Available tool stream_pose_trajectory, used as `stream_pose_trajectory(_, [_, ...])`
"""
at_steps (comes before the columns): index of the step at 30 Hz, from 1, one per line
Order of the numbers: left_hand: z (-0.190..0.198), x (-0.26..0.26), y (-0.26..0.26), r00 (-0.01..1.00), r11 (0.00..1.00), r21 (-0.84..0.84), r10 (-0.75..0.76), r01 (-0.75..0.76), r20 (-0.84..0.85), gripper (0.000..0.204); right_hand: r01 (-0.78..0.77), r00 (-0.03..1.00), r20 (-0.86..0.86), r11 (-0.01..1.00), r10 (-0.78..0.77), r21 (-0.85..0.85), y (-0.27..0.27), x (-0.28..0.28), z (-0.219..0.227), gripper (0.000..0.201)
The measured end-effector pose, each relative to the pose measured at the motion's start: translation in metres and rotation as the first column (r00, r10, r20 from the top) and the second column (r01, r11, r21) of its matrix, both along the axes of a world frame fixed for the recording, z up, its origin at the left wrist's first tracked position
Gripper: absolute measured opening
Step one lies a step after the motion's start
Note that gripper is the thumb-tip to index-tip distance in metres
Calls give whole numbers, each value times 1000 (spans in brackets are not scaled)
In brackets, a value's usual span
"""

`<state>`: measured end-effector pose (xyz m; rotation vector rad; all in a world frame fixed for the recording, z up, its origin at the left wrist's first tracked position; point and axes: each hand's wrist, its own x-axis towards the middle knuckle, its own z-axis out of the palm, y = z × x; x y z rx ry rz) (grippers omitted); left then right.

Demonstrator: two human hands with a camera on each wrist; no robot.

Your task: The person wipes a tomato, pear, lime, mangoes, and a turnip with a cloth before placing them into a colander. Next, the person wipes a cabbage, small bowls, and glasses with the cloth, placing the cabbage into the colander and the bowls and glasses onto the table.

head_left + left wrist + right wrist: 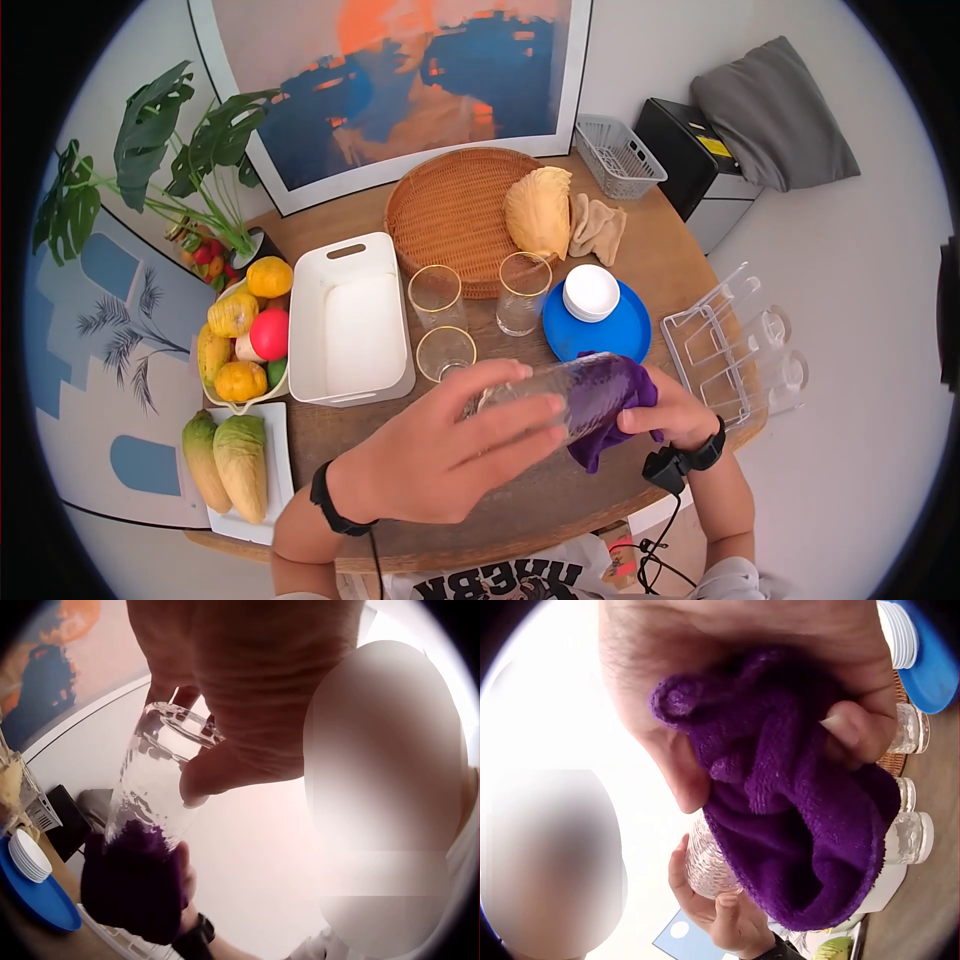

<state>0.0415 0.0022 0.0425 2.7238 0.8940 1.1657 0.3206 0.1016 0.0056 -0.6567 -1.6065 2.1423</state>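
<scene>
My left hand (440,455) grips a clear textured drinking glass (585,392) near its rim, holding it sideways above the table. In the left wrist view, the thumb and fingers lie around the rim end of the glass (139,784). A purple cloth (625,385) covers the other end of the glass, and my right hand (680,412) grips it there. The right wrist view shows the cloth (787,787) bunched in the palm, its loose folds hanging over the glass. Three gold-rimmed glasses (437,298) stand upright on the table beyond my left hand.
A white bin (350,330) stands left of the glasses, beside a bowl of fruit (233,315) and a plate of vegetables (282,490). Behind is a wicker tray (440,205). At right are a blue plate (620,335) with white bowls (591,294) and a clear cup rack (735,410).
</scene>
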Motion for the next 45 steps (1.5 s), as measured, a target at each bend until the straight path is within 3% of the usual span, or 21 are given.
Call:
stream_pose_trajectory(5, [-1, -7, 0, 999, 997, -73, 19, -16, 36, 67, -22, 978, 207, 1000, 23, -12, -5, -2, 12, 58])
stream_pose_trajectory(8, [-11, -5, -4, 958, 982, -165, 133, -93, 253, 69, 128, 974, 65, 762, -218, 634, -13, -11, 14, 50])
stream_pose_trajectory(9, [-13, -2, -6, 946, 973, -199, 168, -115, 276, 69, 123, 974, 70, 763, -215, 634, -13, -10, 15, 50])
stream_pose_trajectory(12, [-21, 8, -11, 852, 905, -413, 291, -99, 435, 58, 69, 955, -14, 176, -297, 982, -14, -10, 25, 45])
stream_pose_trajectory(14, [-20, 6, -12, 749, 826, -563, 382, -14, 542, 52, -14, 945, 11, -7, -326, 1000, -18, -8, 31, 44])
stream_pose_trajectory(16, [-12, -8, -7, 677, 310, -865, 538, 394, 501, 47, -178, 927, 48, -321, -372, 930, -24, -1, 34, 36])
stream_pose_trajectory(17, [-14, -16, -4, 676, 308, -866, 541, 395, 501, 47, -178, 927, 51, -319, -371, 931, -25, -2, 38, 36])
stream_pose_trajectory(19, [-22, -32, 6, 799, -95, -849, 406, 520, 444, 51, -87, 965, -80, -591, -251, 802, -27, -5, 47, 33])
stream_pose_trajectory(20, [-20, -35, 8, 799, -97, -849, 406, 520, 443, 51, -40, 971, -117, -624, -209, 780, -28, -6, 48, 32])
stream_pose_trajectory(23, [-13, -30, 9, 815, -181, -818, 341, 546, 468, 48, -26, 979, -72, -464, -192, 885, -27, 0, 46, 33])
stream_pose_trajectory(24, [-4, -20, 1, 755, 11, -845, 444, 534, 483, 42, -30, 977, -72, -463, -202, 886, -24, -2, 41, 33])
stream_pose_trajectory(25, [2, -10, -5, 675, 202, -850, 530, 487, 513, 38, -1, 955, -70, -237, -288, 971, -20, -6, 31, 33])
stream_pose_trajectory(26, [4, -2, -10, 676, 203, -848, 525, 490, 517, 38, 50, 929, -48, -4, -366, 999, -16, -10, 24, 34])
stream_pose_trajectory(27, [5, 4, -14, 708, 361, -855, 486, 372, 513, 36, 49, 929, -50, -11, -366, 999, -14, -12, 20, 34])
stream_pose_trajectory(29, [8, 6, -15, 736, 510, -827, 462, 237, 496, 38, 200, 943, -90, 328, -321, 923, -13, -18, 12, 40])
stream_pose_trajectory(31, [12, 4, -12, 922, 822, -564, 276, -80, 271, 51, 118, 960, -5, 390, -279, 913, -12, -14, 8, 44])
stream_pose_trajectory(33, [12, 4, -10, 955, 889, -440, 231, -129, 187, 58, 91, 970, 98, 702, -225, 707, -12, -12, 7, 45])
stream_pose_trajectory(36, [0, 3, -8, 984, 975, -132, 176, -178, -24, 67, 18, 979, 182, 933, -89, 359, -12, -6, 11, 50])
stream_pose_trajectory(40, [-16, 2, -14, 957, 966, 240, 157, -97, -245, 71, -14, 984, 177, 1000, 15, -5, -12, 8, 6, 54])
stream_pose_trajectory(43, [-32, 1, -14, 978, 972, 165, 185, -168, -93, 67, 166, 976, 164, 975, -142, -145, -24, 6, 13, 64])
stream_pose_trajectory(45, [-33, 7, -18, 974, 974, 29, 224, -225, 36, 66, 166, 966, 104, 874, -237, 457, -30, 2, 19, 72])
